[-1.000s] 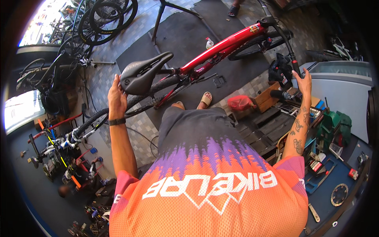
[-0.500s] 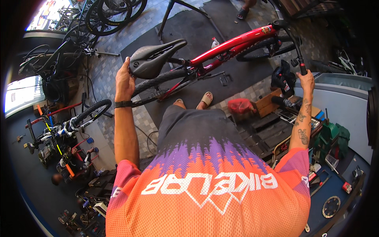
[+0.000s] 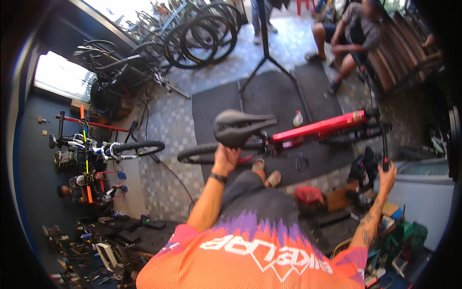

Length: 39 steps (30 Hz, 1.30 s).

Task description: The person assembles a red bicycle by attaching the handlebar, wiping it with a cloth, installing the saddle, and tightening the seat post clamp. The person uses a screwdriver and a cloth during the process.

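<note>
A red mountain bike (image 3: 320, 126) stands upright in front of me on a dark mat, its front end toward the right. My left hand (image 3: 226, 159) is at the near edge of its black saddle (image 3: 240, 126), fingers curled against the underside and partly hidden by it. On the right, my right hand (image 3: 386, 178) is closed around the near handlebar grip (image 3: 385, 164). The rear wheel (image 3: 198, 153) reaches out to the left below the saddle. Much of the front wheel is hidden behind the frame.
A person (image 3: 353, 41) sits on a wooden bench at the far right. A dark stand (image 3: 265, 60) rises from the mat (image 3: 211, 108). Several bikes (image 3: 202, 41) crowd the back left; another bike (image 3: 115, 150) stands left. Near right are a red bag (image 3: 308, 195) and cluttered tools.
My left hand has shifted from behind the saddle to its near edge. The view has swung, bringing the seated person and more of the back into sight. My right hand stays on the grip.
</note>
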Motion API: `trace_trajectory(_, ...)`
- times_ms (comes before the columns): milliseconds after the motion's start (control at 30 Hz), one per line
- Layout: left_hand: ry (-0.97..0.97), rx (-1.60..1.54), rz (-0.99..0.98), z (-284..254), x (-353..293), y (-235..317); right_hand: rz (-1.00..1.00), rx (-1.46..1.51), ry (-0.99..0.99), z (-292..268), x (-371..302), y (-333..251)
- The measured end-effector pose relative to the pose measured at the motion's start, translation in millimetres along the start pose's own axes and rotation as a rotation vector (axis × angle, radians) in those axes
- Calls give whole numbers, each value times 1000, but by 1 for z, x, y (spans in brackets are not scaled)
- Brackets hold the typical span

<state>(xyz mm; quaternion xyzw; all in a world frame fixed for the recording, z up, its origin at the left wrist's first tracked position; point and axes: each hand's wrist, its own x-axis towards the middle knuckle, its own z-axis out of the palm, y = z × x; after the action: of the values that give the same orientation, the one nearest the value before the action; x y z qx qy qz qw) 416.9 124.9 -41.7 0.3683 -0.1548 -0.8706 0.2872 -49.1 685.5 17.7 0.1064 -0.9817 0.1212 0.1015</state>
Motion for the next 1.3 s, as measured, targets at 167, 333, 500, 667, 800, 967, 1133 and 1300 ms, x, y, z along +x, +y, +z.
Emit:
trace_trajectory(167,65,24,43,-9,30,-30,145,-76,-85,-9,1,-11)
trace_trajectory(333,-46,751,658,-37,70,-46,101,-106,-41,-5,10,-10)
trace_trajectory(500,-15,1699,677,-55,69,-45,187,-64,-19,3,12,-15)
trace_trajectory(667,-107,425,203,-56,98,-69,159,-47,50,1,13,-37)
trace_trajectory(800,-95,871,225,-65,112,-81,151,-60,40,-5,19,-49)
trace_trajectory(967,98,298,-47,-28,100,-65,180,-76,-3,-6,27,-62)
trace_trajectory(1133,447,91,-13,24,76,-39,184,-90,-5,-7,34,-78)
trace_trajectory(1300,335,-122,150,39,75,-14,230,-70,-100,-10,49,-93)
